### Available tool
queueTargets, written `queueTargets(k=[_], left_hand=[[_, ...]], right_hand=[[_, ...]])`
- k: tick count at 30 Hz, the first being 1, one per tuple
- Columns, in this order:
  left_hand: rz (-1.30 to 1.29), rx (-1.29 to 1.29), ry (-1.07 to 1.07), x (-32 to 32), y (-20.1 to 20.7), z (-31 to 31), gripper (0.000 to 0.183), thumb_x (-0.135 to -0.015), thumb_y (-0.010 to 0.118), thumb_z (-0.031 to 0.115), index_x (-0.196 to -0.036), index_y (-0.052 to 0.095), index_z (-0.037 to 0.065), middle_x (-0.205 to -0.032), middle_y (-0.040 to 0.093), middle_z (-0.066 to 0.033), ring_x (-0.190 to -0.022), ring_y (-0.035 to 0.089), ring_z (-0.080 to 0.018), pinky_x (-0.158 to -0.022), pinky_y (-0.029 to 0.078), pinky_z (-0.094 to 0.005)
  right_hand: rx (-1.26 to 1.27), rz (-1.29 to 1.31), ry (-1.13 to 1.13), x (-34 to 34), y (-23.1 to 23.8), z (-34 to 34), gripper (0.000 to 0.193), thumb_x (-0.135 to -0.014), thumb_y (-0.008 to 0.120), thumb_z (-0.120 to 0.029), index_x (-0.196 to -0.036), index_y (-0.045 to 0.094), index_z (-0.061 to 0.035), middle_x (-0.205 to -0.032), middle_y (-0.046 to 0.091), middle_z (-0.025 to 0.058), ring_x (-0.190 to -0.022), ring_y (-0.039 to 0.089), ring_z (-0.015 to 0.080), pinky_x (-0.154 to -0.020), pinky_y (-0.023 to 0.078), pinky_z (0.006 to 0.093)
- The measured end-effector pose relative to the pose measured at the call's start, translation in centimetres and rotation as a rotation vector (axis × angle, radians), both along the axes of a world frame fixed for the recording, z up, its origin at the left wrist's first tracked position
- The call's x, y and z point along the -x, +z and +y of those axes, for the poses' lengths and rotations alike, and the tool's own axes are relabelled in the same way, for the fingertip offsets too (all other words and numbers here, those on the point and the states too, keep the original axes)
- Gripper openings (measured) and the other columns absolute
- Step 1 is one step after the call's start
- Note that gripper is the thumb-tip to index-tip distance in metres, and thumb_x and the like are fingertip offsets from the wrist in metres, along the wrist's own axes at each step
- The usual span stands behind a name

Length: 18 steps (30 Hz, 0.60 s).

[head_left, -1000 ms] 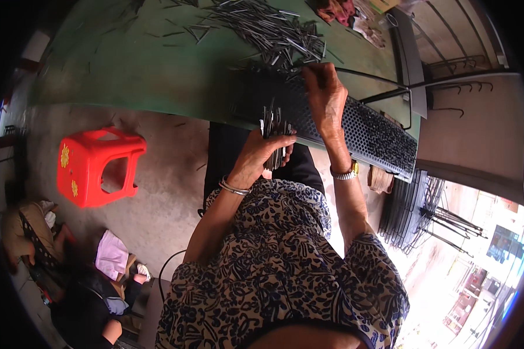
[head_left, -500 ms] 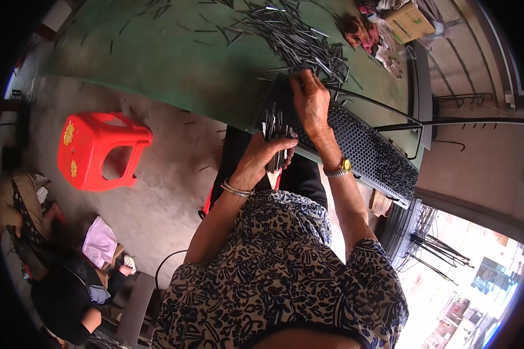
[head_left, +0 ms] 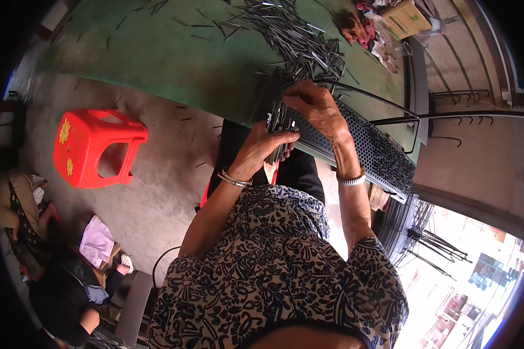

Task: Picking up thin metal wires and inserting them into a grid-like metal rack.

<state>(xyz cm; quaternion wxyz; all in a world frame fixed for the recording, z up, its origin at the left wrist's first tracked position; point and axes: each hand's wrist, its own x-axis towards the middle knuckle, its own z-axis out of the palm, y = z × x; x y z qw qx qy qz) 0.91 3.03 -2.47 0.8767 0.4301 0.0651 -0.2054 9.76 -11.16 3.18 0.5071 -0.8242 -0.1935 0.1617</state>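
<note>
I'm seeing the left hand (head_left: 261, 146) gripping the bundle of thin dark rods (head_left: 278, 123), ends sticking out past its thumb. Right hand (head_left: 327, 116) is hovering just beside the bundle's far end, thumb and fingers curling together; I can't tell whether they're pinching a rod. Perforated plate (head_left: 355, 129) is lying under and beside the right hand, loose rod pile (head_left: 311, 49) sitting beyond its fingertips. I'm judging the step as handling rods singly between bundle and plate; the next move is probably calling for a fine 2-finger pinch, left grip staying firm. Versus 0.5 s ago: right fingertips are sitting closer to the bundle, wrist is turning so the watch face isn't showing; left hand is still holding.
</note>
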Motion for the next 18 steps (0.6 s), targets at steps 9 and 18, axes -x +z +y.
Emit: queueTargets(k=[9,18], left_hand=[[0.078,0.063,-0.066,-0.4,-0.3,0.3,0.016,-0.081,0.073,0.013,-0.09,0.066,0.002,-0.065,0.062,-0.0042,-0.05,0.058,-0.0115,-0.044,0.046,-0.0236],[0.082,0.037,-0.054,-0.5,0.4,0.3,0.014,-0.082,0.072,0.013,-0.089,0.066,0.003,-0.064,0.063,-0.0047,-0.049,0.057,-0.0119,-0.043,0.045,-0.0241]], right_hand=[[0.165,-0.437,-0.474,-0.9,-0.3,0.7,0.013,-0.089,0.061,-0.012,-0.096,0.06,-0.0008,-0.08,0.068,0.0106,-0.065,0.063,0.0152,-0.061,0.05,0.0292],[0.151,-0.579,-0.419,-1.9,-3.3,1.2,0.012,-0.087,0.064,-0.008,-0.097,0.059,-0.0043,-0.079,0.067,0.0123,-0.069,0.067,0.0224,-0.063,0.052,0.0322]])
